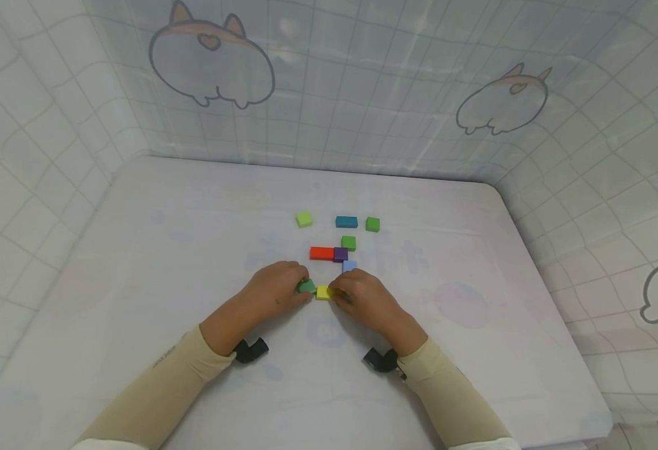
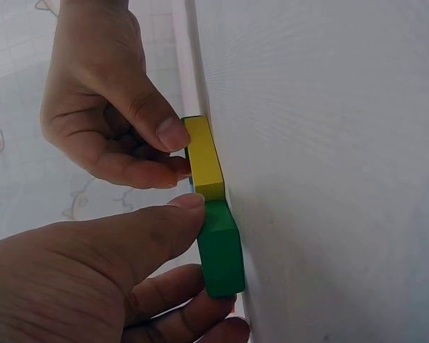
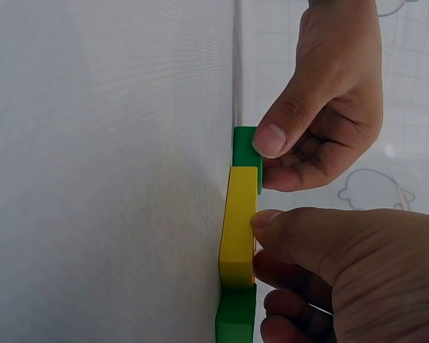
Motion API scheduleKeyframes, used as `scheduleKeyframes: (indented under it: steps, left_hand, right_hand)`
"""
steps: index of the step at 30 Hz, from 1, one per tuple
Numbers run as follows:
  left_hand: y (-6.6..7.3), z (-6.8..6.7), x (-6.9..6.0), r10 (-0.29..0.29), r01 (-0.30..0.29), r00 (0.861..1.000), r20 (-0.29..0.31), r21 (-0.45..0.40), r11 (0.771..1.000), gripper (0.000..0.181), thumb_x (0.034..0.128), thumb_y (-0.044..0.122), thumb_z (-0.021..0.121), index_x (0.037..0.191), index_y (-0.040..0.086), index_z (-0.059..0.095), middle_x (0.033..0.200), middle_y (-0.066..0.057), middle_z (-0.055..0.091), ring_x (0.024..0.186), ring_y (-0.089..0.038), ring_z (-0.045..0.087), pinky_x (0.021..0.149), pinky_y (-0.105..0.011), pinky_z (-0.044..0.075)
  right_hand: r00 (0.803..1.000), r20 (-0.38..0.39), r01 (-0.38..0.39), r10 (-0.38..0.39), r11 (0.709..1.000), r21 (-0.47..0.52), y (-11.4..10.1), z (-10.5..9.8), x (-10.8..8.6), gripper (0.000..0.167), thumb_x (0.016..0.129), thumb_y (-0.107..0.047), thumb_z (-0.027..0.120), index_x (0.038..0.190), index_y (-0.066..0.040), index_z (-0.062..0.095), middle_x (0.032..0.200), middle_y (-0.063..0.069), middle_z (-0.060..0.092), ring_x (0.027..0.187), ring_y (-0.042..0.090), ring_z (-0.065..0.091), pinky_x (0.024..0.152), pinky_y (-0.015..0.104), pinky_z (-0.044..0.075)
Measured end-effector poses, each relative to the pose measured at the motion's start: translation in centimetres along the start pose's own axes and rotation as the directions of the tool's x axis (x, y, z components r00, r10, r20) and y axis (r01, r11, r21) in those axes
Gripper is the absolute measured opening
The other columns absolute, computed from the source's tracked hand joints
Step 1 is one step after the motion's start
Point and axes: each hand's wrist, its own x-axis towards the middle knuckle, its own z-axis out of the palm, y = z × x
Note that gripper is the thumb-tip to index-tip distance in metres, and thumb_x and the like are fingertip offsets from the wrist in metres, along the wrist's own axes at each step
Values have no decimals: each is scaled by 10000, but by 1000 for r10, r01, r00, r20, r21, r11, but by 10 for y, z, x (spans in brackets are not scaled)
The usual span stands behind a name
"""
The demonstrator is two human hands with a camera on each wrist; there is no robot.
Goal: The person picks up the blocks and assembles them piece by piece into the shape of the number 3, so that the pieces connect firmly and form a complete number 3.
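My left hand (image 1: 277,289) pinches a green block (image 1: 307,286) between thumb and fingers. Just right of it, a yellow block (image 1: 322,292) lies flat on the table, and my right hand (image 1: 367,301) pinches it. In both wrist views the yellow block's end meets the green one. Another green block (image 3: 236,314) sits at the yellow block's other end in the right wrist view; my right hand hides it from the head view. Beyond my right fingers a light blue block (image 1: 349,265) is partly covered.
Farther back, a red block (image 1: 322,253) touches a purple block (image 1: 340,254), with a green cube (image 1: 348,243) behind. A lime block (image 1: 304,219), a blue block (image 1: 347,222) and another green cube (image 1: 372,224) form the back row. Tile-patterned sheeting (image 1: 329,94) surrounds the white table (image 1: 194,206).
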Motion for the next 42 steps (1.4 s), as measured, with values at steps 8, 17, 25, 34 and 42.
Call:
scheduleKeyframes:
  steps: [8,17,25,34,42]
  left_hand:
    - [-1,1,1,11,-11,1000,-6,-1,1000,247,874,331,772,1018,146,693,864,67,620,791,-121,547,775,-297,526]
    - [1,0,0,-17,17,1000,17,17,1000,366,871,372,765,1107,110,668,855,47,584,795,-143,530,747,-287,507]
    - [1,-1,0,-37,37,999,24,3,999,438,888,404,733,1188,95,650,997,9,646,901,-162,574,858,-346,548]
    - [-2,-7,6,-43,43,999,-20,-8,999,490,907,463,686,1244,111,634,1187,-36,665,1108,-214,605,968,-428,529]
    - [-10,-13,16,-66,64,997,-43,-42,997,520,928,457,653,1298,93,618,1259,-58,650,1201,-250,583,1016,-460,499]
  right_hand:
    - [1000,-2,0,0,1000,-2,0,0,0,211,848,-164,804,1056,-150,772,969,-71,727,880,57,599,847,173,534]
    - [1000,2,2,-2,1000,-3,1,1,0,214,849,-162,803,1059,-142,767,977,-65,723,892,65,604,854,181,536]
    - [1000,-17,-7,7,1000,5,1,-1,-1,224,864,-195,787,1082,-153,754,999,-69,706,941,82,611,873,208,542]
    - [996,-90,5,-6,1000,-8,11,-10,4,226,871,-180,777,1082,-104,751,1021,-5,711,976,141,638,889,267,556]
    - [993,-77,-92,92,996,-3,19,-23,12,267,898,-218,750,1141,-109,726,1064,-7,712,1016,139,639,913,303,555]
